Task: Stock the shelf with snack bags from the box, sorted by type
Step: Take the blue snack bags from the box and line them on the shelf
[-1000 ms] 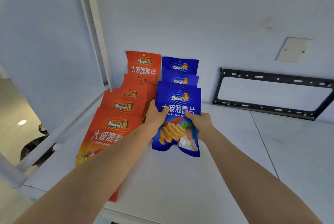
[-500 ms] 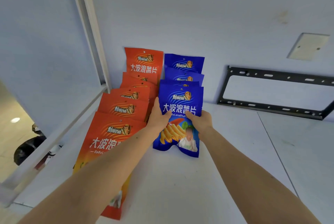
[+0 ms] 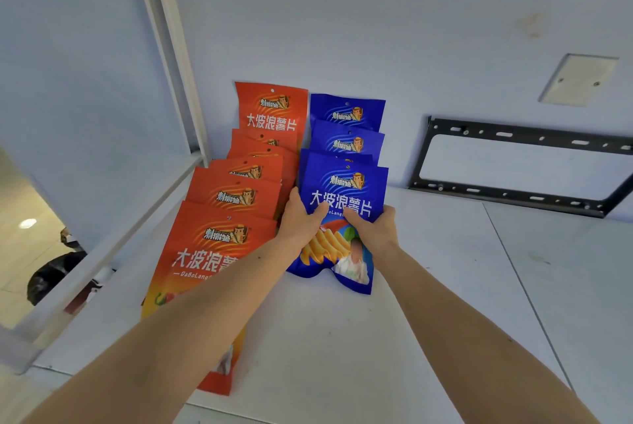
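On the white shelf (image 3: 428, 286) two rows of snack bags lean back toward the wall. The left row holds several orange bags (image 3: 219, 245). The right row holds several blue bags (image 3: 347, 115). Both my hands grip the front blue bag (image 3: 346, 191) at its middle: my left hand (image 3: 299, 218) on its left edge, my right hand (image 3: 373, 228) on its right edge. The bag stands upright, its bottom on the shelf. My left forearm covers the lower part of the front orange bag. The box is not in view.
A black metal bracket (image 3: 524, 167) leans against the back wall to the right. A beige wall plate (image 3: 579, 79) sits above it. A white frame post (image 3: 168, 47) bounds the shelf on the left; beyond it the floor lies far below. A seam (image 3: 520, 286) crosses the shelf board.
Both hands have kept hold of the front blue bag and pressed it slightly back against the blue row. The camera has moved a little closer.
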### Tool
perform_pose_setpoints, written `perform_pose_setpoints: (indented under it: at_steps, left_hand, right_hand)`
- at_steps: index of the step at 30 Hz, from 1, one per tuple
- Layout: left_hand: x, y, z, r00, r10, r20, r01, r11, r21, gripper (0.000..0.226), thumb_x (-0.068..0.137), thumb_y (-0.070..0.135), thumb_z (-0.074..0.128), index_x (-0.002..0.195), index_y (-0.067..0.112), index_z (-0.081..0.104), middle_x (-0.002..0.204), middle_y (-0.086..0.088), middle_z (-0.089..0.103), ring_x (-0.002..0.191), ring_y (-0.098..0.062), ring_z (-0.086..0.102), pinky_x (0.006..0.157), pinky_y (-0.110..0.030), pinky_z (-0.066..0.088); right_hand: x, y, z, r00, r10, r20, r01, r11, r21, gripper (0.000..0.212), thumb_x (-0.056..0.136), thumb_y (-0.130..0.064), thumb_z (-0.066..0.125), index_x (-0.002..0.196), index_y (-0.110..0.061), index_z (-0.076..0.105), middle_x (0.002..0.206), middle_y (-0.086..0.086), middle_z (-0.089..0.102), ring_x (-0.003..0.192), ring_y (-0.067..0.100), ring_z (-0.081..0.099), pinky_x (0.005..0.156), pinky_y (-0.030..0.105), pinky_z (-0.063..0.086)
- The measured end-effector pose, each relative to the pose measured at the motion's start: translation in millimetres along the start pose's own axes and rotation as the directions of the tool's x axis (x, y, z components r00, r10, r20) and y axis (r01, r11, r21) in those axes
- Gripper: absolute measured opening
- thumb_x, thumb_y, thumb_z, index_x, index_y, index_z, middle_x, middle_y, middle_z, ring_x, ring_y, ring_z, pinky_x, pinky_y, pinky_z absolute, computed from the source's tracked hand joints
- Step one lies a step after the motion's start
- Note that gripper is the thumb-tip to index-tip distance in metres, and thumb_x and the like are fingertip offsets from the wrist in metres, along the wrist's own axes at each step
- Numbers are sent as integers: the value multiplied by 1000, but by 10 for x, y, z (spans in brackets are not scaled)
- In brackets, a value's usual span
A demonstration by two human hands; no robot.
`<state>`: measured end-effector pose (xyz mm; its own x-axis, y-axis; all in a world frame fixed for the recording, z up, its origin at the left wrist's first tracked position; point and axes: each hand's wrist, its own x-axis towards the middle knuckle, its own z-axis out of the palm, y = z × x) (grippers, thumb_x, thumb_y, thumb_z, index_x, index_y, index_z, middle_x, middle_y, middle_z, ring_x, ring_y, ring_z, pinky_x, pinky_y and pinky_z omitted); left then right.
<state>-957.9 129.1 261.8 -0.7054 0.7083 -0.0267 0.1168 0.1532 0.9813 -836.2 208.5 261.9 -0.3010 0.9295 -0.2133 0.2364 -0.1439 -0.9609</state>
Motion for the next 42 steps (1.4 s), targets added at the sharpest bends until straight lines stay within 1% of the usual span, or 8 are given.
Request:
perform_pose_setpoints:
  at_steps: [5,9,13,19,24,31,35,42]
  left_hand:
    - [6,-99,2,999,-53,-9,53,998,18,67,79,15,77,135,13,41,124,-4,61,110,-18,61,92,-36,53]
    - [20,-112,-29,994,-89,-60,86,995,-52,67,73,23,82,128,12,46,117,-4,66,102,-20,66,92,-43,55]
    - [24,-48,-19,993,-77,-87,74,997,-30,59,78,22,80,127,10,49,118,-7,65,100,-21,66,88,-40,56]
    - [81,-6,-33,998,-23,-52,25,998,53,60,77,11,80,128,13,49,121,-6,63,107,-21,63,94,-44,53]
    - [81,-39,-38,997,-76,-8,76,993,91,62,77,14,79,130,13,46,124,-6,62,110,-23,62,95,-46,52]
    - [-39,-4,-56,999,-41,-28,45,987,154,66,83,21,74,137,10,37,127,-7,58,113,-23,61,93,-40,53]
    - [-112,76,-58,1000,0,-1,0,960,281,82,85,32,71,149,12,23,143,-11,45,128,-25,50,98,-47,51]
    - [-335,234,-33,991,128,33,-123,808,576,83,95,29,59,153,4,6,160,-17,11,149,-29,10,120,-42,18]
  right_hand:
    - [-8,65,10,994,-99,40,103,991,-88,79,75,-26,83,138,-15,38,131,7,57,115,23,60,91,46,56]
    - [10,99,14,996,-66,57,74,985,-155,85,69,-30,87,137,-17,39,129,7,56,114,25,59,89,48,56]
    - [46,174,14,997,-9,71,18,992,-128,81,63,-31,91,129,-16,46,124,5,61,107,23,65,85,48,58]
    - [55,162,25,998,-17,63,20,998,-53,77,64,-21,90,127,-12,46,119,3,63,104,20,65,82,42,59]
    - [43,174,31,994,80,69,-74,994,-84,76,66,-20,89,127,-12,44,123,6,61,107,23,64,84,44,58]
    - [10,189,2,998,60,12,-60,998,-34,77,66,-34,89,125,-14,44,125,6,60,104,23,65,82,43,59]
    - [-42,168,-63,999,42,7,-42,997,-71,76,70,-36,86,128,-14,42,128,7,59,108,23,65,86,46,58]
    - [-212,114,-364,998,-60,1,58,970,-237,68,83,-40,73,136,-13,39,137,8,50,121,22,55,90,40,56]
